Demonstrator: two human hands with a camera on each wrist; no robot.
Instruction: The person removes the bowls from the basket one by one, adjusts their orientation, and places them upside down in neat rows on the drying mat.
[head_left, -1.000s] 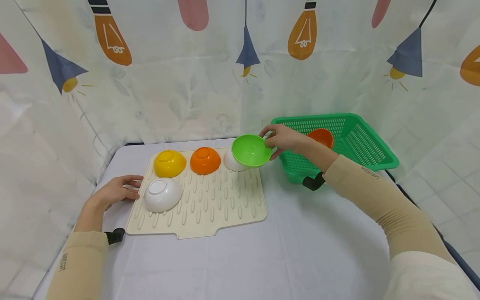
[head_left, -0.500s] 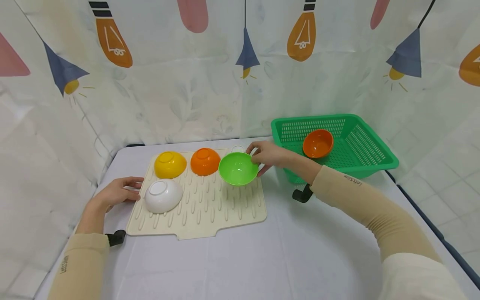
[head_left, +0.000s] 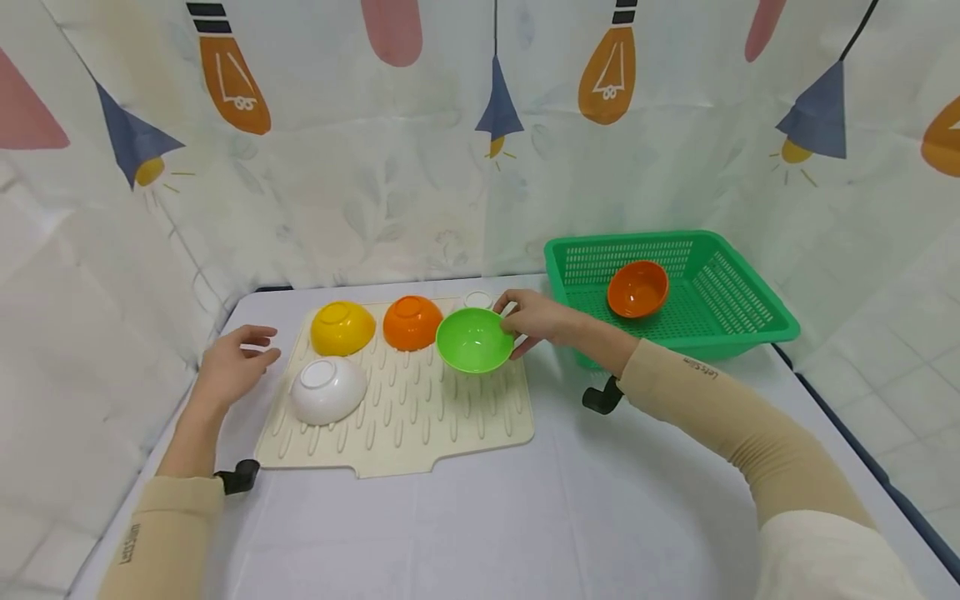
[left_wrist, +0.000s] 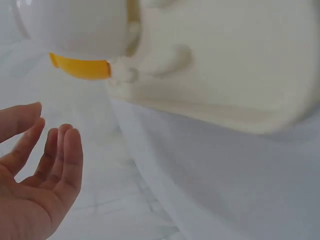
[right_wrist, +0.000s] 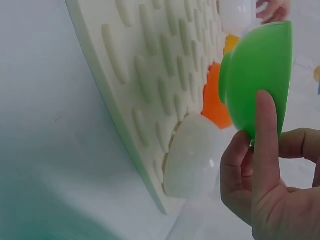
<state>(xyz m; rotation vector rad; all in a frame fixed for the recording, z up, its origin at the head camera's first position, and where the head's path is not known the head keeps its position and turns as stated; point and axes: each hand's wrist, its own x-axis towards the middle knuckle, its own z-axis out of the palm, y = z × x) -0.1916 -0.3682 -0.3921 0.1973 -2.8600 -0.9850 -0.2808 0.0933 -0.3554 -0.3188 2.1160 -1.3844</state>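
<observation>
A light green bowl (head_left: 474, 342) is pinched at its rim by my right hand (head_left: 542, 317), mouth up, above the cream drying mat (head_left: 408, 421). The right wrist view shows the green bowl (right_wrist: 260, 75) apart from the mat, with thumb and fingers on its side. Behind it, a white bowl (right_wrist: 192, 157) lies upside down on the mat. Upside-down yellow (head_left: 342, 328), orange (head_left: 412, 322) and white (head_left: 328, 391) bowls stand on the mat's left and back. My left hand (head_left: 230, 364) hovers left of the mat, fingers loosely bent and holding nothing.
A green plastic basket (head_left: 720, 287) stands at the back right, with an orange-red bowl (head_left: 637, 289) tilted inside it. A white cloth (head_left: 480, 533) covers the table. A patterned curtain (head_left: 420, 208) hangs along the back.
The green bowl and my right hand have moved left and toward me, from beside the basket to over the mat. My left hand has lifted off the mat's left edge.
</observation>
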